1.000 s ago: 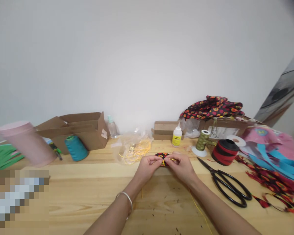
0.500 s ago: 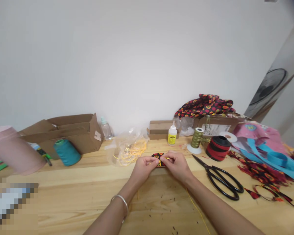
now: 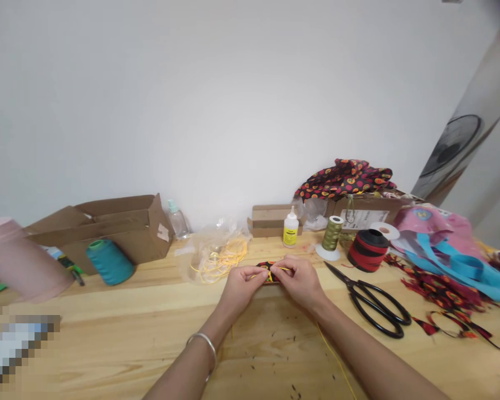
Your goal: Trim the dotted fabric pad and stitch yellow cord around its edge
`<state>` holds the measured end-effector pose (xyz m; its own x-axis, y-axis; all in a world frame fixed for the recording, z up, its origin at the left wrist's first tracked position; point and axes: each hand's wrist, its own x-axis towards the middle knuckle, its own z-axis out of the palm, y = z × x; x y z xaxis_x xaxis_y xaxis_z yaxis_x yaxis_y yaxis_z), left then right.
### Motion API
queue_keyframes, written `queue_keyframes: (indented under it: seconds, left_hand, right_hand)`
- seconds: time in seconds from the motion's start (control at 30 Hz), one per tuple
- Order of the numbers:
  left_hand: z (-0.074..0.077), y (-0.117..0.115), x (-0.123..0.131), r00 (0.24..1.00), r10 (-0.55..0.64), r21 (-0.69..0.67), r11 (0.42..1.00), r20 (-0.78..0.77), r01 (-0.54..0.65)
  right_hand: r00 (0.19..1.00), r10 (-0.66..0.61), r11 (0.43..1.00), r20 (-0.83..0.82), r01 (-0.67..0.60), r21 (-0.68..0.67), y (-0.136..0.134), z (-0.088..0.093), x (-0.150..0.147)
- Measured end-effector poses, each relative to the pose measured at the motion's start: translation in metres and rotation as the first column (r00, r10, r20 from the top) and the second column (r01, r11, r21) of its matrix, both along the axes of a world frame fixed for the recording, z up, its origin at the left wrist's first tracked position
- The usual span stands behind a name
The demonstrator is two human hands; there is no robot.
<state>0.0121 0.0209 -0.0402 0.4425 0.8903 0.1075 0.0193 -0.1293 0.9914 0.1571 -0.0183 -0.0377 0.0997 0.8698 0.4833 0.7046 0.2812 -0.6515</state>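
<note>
A small piece of black patterned fabric point(image 3: 267, 265) with red and yellow dots lies between my two hands, above the table. Yellow cord point(image 3: 334, 358) runs across it, and one length trails down past my right forearm. My left hand point(image 3: 242, 283) pinches the cord at the fabric's left side, thumb against forefinger. From the other side my right hand point(image 3: 300, 278) pinches the cord close to the middle of the fabric. The fingertips nearly meet there and hide part of the cord's crossing.
Black-handled scissors point(image 3: 369, 300) lie right of my hands. Behind stand a glue bottle point(image 3: 290, 230), an olive thread spool point(image 3: 332, 233) and a red-black spool point(image 3: 369, 251). Yellow cord in a plastic bag point(image 3: 220, 258), a teal thread cone point(image 3: 109, 262) and a cardboard box point(image 3: 120, 236) are left.
The view has shifted slightly, so things on the table appear a little further left. My hands keep nearly the same pinch on the cord over the fabric.
</note>
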Motion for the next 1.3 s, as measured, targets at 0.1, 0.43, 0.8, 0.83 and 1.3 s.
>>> queue_keyframes:
  seconds: [0.1,0.43,0.8,0.83,1.3]
  left_hand:
    - [0.0013,-0.0012,0.0002,1.0,0.025,0.015,1.0,-0.011,-0.025]
    - [0.0029,-0.0016,-0.0009,0.996,0.063,-0.005,0.998,-0.061,-0.063]
    - [0.0061,-0.0032,-0.0012,0.991,0.039,-0.011,0.999,-0.125,-0.041]
    - [0.0057,-0.0032,-0.001,0.992,0.041,-0.016,0.999,-0.123,-0.043]
    - [0.0023,-0.0005,-0.0016,0.99,0.09,-0.02,0.995,-0.111,-0.093]
  right_hand:
    - [1.0,0.017,1.0,0.011,-0.017,0.017,-0.0003,-0.0004,0.0004]
    - [0.994,0.102,0.994,0.035,-0.103,0.024,-0.002,0.0023,-0.0011]
    - [0.993,0.098,0.995,0.073,-0.1,0.023,-0.0025,0.0013,0.0001]
    - [0.993,0.094,0.995,0.068,-0.095,0.018,-0.0019,0.0008,0.0002]
    - [0.983,0.161,0.985,-0.084,-0.165,-0.053,0.0019,0.0004,0.0019]
